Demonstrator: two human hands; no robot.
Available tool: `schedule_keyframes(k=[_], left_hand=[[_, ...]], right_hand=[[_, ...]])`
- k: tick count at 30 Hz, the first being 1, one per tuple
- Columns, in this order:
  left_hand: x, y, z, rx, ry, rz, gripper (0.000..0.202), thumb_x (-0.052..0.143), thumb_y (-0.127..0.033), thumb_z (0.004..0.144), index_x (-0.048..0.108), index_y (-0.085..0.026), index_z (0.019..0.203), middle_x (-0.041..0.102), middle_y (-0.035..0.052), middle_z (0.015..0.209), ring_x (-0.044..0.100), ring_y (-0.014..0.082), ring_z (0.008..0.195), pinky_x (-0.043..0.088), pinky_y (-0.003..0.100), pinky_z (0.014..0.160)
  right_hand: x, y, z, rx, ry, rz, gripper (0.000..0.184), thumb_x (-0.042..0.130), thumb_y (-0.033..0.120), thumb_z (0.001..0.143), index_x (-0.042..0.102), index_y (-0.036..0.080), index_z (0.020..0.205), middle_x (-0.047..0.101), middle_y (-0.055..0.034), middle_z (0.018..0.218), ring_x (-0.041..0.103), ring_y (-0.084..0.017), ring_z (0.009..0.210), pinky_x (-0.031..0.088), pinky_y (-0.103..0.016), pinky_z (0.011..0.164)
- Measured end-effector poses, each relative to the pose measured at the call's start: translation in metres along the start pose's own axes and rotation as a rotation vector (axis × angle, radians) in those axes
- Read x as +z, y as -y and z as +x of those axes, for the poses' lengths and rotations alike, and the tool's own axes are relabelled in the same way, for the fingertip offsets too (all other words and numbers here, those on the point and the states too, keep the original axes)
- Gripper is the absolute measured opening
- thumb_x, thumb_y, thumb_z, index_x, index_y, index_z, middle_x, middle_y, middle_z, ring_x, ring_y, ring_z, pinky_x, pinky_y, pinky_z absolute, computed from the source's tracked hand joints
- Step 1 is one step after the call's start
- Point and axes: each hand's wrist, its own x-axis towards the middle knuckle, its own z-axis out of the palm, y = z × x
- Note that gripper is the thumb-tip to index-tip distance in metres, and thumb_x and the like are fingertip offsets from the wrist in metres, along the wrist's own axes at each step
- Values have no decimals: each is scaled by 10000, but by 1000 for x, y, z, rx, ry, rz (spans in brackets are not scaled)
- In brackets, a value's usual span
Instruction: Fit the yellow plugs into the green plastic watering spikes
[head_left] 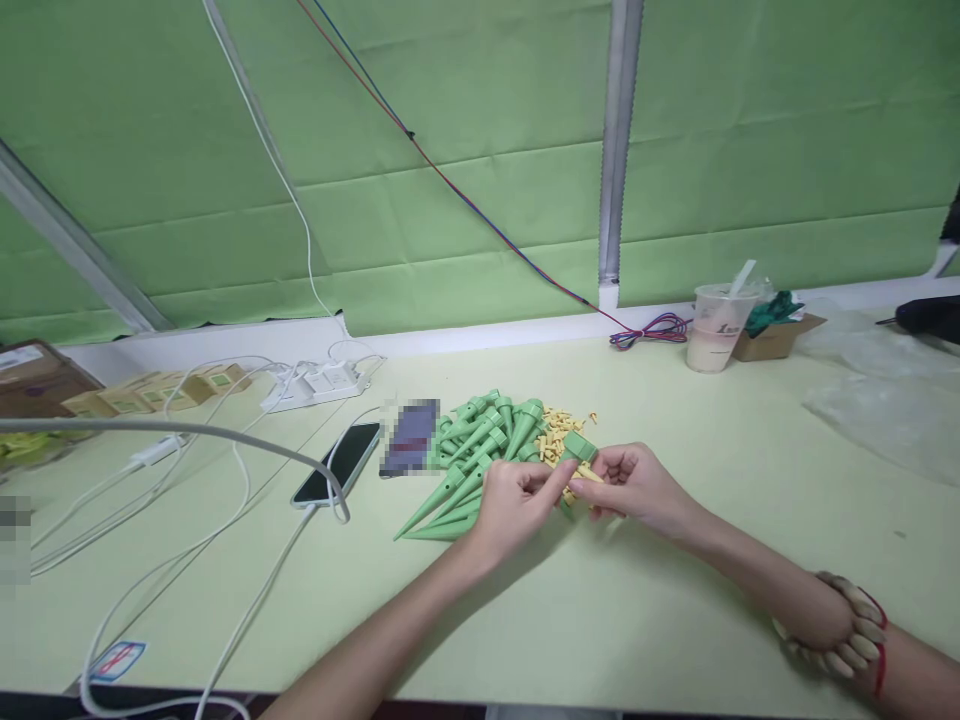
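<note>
Head view: pale green table [675, 620], green wall panels [465, 200].

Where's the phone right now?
In the head view the phone lies flat on the table, left of the pile of green spikes and the left hand, with a white cable beside it.

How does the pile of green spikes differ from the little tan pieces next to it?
The green spikes are long, pointed cones with capped heads; the tan pieces are tiny and stubby. The spikes are green, the pieces pale yellow-tan. The spikes lie roughly side by side, tips toward the person; the pieces lie scattered in a loose heap. Both rest on the table, just beyond the hands.
</note>
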Motion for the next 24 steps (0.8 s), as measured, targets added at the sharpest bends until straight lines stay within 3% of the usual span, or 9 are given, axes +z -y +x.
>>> schedule_keyframes(k=[3,8,13,15,17,19,22,24], left_hand=[[-1,-4,1,-46,74,-146,522,465,-509,798,388,-116,463,285,-16,420,238,49,415,165,217,412],[-1,-7,2,-72,75,-178,536,489,-510,779,325,-124,446,243,-21,426,214,45,414,140,219,412],[2,-5,2,-124,49,-128,543,501,-512,769,325,-126,430,230,-22,428,207,47,418,132,229,425],[3,-4,2,-128,41,-116,545,493,-514,777,332,-124,433,221,-22,434,200,48,427,131,232,430],[3,-3,2,-125,25,-136,542,472,-517,793,330,-123,449,208,-25,441,187,46,428,132,232,429],[1,-2,3,-111,0,-162,534,453,-518,806,332,-124,466,200,-27,444,182,45,424,135,230,425],[-1,-1,4,-61,-38,-151,527,459,-512,805,341,-123,471,203,-29,443,186,45,425,139,229,426],[-3,0,4,-22,-38,-130,528,466,-508,801,340,-122,464,208,-28,444,191,47,431,142,231,431]], right_hand=[[-1,0,0,-42,12,-24,498,712,471,552,404,80,572,448,-18,518,432,-38,481,332,-128,448],[-1,-7,1,-201,-161,-303,367,590,362,656,383,82,539,378,-6,492,323,-6,461,251,-117,431],[-5,-18,4,-620,-314,-649,353,501,300,745,365,81,504,363,-20,484,281,-16,503,224,-145,486],[-8,-20,5,-706,-334,-723,380,483,304,778,369,80,494,375,-29,489,289,-24,514,220,-160,501],[-9,-19,5,-608,-293,-679,373,500,348,791,434,84,535,425,-34,527,344,-25,521,270,-154,510],[-8,-15,5,-399,-209,-541,389,536,443,775,508,84,626,483,-43,604,409,-32,536,338,-146,512],[-3,-6,3,-128,-1,-195,521,512,592,756,553,73,783,522,-64,727,500,-68,622,453,-171,561],[0,-1,2,-48,122,63,560,510,621,745,542,74,859,517,-65,783,527,-87,703,508,-225,634]])
